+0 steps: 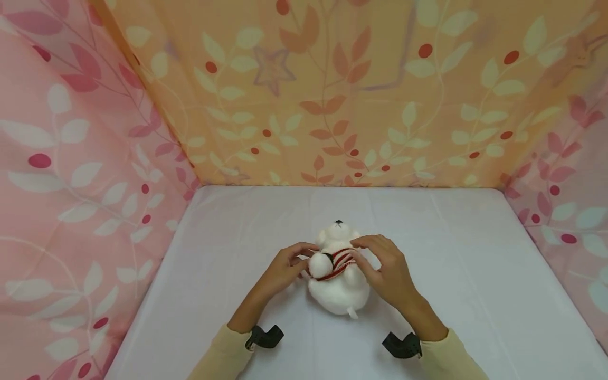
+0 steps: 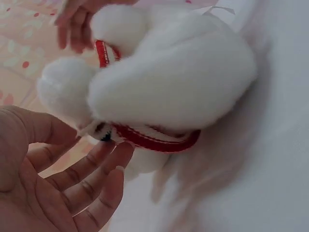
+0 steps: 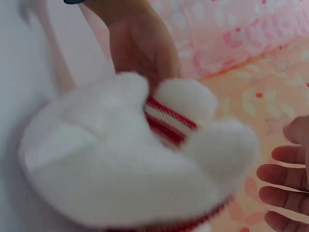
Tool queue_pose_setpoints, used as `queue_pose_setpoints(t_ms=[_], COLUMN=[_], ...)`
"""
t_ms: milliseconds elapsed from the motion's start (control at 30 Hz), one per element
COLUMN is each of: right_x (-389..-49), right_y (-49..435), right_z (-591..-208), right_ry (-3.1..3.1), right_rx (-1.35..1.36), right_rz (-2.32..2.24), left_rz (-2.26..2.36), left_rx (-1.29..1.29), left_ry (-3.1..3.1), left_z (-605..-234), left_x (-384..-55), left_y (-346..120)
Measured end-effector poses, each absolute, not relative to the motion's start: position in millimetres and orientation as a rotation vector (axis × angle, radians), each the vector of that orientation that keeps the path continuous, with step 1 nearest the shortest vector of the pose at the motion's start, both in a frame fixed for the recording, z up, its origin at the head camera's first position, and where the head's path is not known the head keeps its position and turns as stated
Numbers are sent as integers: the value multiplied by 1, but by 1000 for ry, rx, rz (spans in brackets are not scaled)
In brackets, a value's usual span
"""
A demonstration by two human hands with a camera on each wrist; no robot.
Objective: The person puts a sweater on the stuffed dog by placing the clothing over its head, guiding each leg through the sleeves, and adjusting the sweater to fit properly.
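A white plush toy (image 1: 339, 295) lies on the table with its dark-nosed muzzle toward the far side. A red-and-white striped knit garment (image 1: 342, 259) with a dark patch wraps its middle. On the left, my left hand (image 1: 288, 269) pinches the garment's edge between thumb and fingertips, beside a round white fluffy part (image 2: 67, 89). My right hand (image 1: 387, 266) is at the toy's other side, fingers bent lightly toward it. In the right wrist view its fingers (image 3: 285, 174) are spread apart with nothing between them. The toy's underside is hidden.
A white cloth covers the table (image 1: 451, 253). An orange leaf-patterned curtain (image 1: 328, 95) stands behind it, with pink patterned curtains (image 1: 85, 184) at both sides. Black straps (image 1: 402, 345) are on both wrists.
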State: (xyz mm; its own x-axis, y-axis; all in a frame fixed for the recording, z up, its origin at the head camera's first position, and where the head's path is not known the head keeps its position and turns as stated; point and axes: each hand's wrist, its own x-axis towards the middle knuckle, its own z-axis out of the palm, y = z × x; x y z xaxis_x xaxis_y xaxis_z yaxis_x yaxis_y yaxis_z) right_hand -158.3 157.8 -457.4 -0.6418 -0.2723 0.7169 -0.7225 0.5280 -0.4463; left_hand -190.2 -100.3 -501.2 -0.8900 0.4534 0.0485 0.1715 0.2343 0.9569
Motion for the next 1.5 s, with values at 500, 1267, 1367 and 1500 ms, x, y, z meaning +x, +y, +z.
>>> queue_pose_setpoints(t_ms=[500, 1267, 1367, 1500], right_x=[-145, -126, -126, -126], right_y=[177, 123, 121, 120], right_z=[-483, -500, -500, -503], right_ry=[-2463, -2029, -2041, -2068], right_rx=[689, 592, 508, 373], right_rz=[1128, 676, 692, 743], left_rz=[1650, 1288, 1404, 1403], left_rx=[578, 1248, 1269, 1343], left_ry=[2329, 2853, 2768, 2731], left_z=[-474, -464, -463, -461], left_x=[-180, -180, -176, -170], left_y=[-103, -68, -67, -67])
